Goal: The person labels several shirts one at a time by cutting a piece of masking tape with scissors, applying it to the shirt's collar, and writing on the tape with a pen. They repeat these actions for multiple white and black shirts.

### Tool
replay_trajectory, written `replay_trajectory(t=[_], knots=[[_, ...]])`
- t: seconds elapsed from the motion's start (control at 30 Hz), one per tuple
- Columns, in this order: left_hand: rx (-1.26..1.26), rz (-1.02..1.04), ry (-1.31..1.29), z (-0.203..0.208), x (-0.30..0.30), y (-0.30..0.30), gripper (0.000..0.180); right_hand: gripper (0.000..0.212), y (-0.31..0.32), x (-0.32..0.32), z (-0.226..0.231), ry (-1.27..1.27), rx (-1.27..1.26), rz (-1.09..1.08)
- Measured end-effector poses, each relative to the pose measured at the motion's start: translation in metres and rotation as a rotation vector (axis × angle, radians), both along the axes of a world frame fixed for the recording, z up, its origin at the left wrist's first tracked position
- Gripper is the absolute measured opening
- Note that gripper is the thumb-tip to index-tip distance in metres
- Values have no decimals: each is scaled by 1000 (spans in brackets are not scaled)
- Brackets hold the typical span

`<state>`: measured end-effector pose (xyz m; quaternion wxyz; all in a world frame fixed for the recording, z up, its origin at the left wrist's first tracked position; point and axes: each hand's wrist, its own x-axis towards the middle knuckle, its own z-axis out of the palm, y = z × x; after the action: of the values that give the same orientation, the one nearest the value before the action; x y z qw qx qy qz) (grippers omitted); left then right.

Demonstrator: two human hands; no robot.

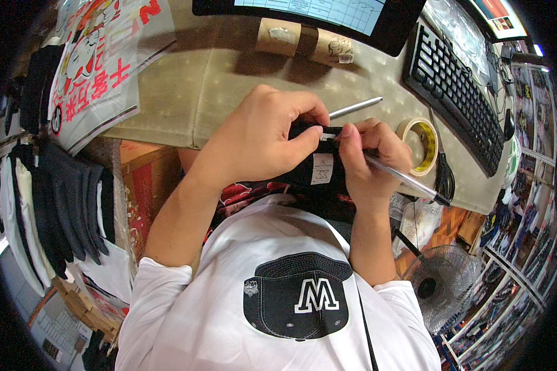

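A black garment is stretched between my two hands, close to the table's near edge. My left hand pinches its upper edge between thumb and fingers. My right hand grips the same edge from the right with thumb and fingertips. A small white tag shows between the two thumbs. Below it hangs a white printed label on the black cloth. A clear-barrelled pen also sits in my right hand, its dark end pointing down to the right. The far part of the garment is hidden behind my fingers.
On the table lie a silver rod-like pen, a tape roll, a black keyboard, two brown cylinders and a printed plastic bag. Dark clothes hang at left. A fan stands at lower right.
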<state>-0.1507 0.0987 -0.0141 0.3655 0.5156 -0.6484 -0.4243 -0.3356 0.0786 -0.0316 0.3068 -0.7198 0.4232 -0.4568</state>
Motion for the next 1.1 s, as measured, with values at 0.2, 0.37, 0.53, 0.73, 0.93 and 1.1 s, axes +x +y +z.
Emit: replay_trajectory(t=[0.2, 0.37, 0.53, 0.73, 0.93, 1.1], knots=[[16, 8, 26, -1, -1, 1, 15, 26, 0, 1, 0, 14, -5, 0], [-31, 5, 28, -2, -1, 0, 15, 25, 0, 1, -1, 15, -7, -27], [-13, 12, 38, -2, -2, 0, 15, 26, 1, 1, 1, 13, 18, -37], [31, 9, 25, 1, -1, 1, 14, 28, -1, -1, 0, 29, 8, -6], [0, 14, 53, -1, -2, 1, 14, 29, -2, -1, -1, -28, 20, -43], [38, 26, 58, -1, -2, 2, 14, 28, -1, -3, 1, 76, 20, -27]])
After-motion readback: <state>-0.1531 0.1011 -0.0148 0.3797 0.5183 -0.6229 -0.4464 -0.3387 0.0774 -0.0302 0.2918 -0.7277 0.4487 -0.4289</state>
